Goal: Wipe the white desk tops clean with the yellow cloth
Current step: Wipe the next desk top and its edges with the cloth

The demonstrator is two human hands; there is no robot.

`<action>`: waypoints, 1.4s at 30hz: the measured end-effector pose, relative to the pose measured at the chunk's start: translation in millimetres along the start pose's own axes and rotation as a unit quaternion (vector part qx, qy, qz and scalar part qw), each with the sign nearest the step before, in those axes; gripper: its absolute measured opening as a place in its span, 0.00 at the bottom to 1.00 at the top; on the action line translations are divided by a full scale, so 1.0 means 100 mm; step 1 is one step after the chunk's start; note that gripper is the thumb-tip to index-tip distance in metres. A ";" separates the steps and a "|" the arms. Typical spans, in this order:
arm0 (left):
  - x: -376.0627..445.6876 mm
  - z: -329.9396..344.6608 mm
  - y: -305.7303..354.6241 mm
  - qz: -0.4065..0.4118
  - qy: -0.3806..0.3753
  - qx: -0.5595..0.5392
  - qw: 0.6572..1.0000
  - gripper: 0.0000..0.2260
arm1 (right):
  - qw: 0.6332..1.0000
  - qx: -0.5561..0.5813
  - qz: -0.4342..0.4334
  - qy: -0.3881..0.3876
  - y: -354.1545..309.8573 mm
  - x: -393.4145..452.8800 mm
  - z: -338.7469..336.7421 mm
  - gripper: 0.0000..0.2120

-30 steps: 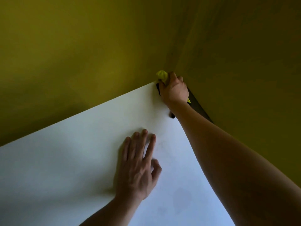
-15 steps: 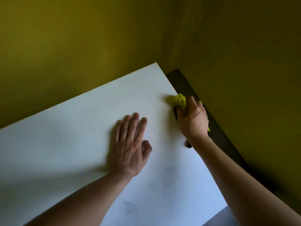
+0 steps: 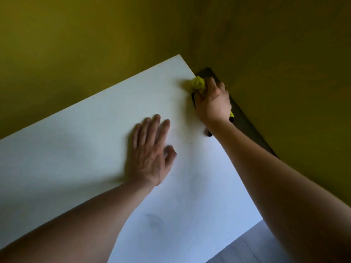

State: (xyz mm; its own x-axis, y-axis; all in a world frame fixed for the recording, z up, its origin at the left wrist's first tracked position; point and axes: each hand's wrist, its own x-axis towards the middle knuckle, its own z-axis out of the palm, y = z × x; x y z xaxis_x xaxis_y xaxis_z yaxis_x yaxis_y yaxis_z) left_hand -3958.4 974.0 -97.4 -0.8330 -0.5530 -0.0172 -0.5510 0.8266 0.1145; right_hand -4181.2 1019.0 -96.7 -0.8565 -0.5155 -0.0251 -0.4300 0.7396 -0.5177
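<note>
The white desk top (image 3: 95, 141) fills the lower left and runs into a room corner. My right hand (image 3: 212, 102) grips the bunched yellow cloth (image 3: 198, 84) and holds it on the desk's right edge, close to the far corner. A dark thing shows under that hand, partly hidden. My left hand (image 3: 152, 154) lies flat on the desk near its middle, fingers straight and together. A faint grey smudge (image 3: 153, 221) marks the desk nearer to me.
Olive-yellow walls (image 3: 275, 73) stand behind and to the right of the desk. A dark strip (image 3: 247, 128) runs between the desk's right edge and the wall. Grey floor (image 3: 252, 245) shows past the near right corner.
My right hand pulled the cloth back from the far corner along the right edge, then slid it forward again a little. The view dropped and pulled back. My left hand stayed flat.
</note>
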 end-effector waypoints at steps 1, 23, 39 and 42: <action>0.00 0.00 0.00 0.001 0.005 -0.003 1.000 0.31 | 1.000 0.000 0.001 0.005 0.16 -0.19 -0.08 0.19; 0.01 0.11 -0.07 0.010 0.057 -0.032 0.998 0.31 | 0.999 0.002 0.031 0.023 0.59 -0.82 -0.33 0.18; -0.05 0.13 0.00 0.019 0.049 -0.022 0.998 0.28 | 0.995 -0.053 0.087 0.003 0.74 -1.17 -0.55 0.20; -0.15 0.06 0.07 0.021 0.038 -0.020 0.999 0.27 | 0.996 -0.045 0.081 0.004 0.83 -1.28 -0.60 0.19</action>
State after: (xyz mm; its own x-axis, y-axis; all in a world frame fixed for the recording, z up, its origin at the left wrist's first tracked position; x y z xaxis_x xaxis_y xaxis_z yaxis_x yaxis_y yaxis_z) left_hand -3950.2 988.4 -102.8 -0.8479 -0.5263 0.0642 -0.5128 0.8448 0.1529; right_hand -4124.3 1172.1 -85.5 -0.9184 -0.3838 -0.0957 -0.3099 0.8486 -0.4287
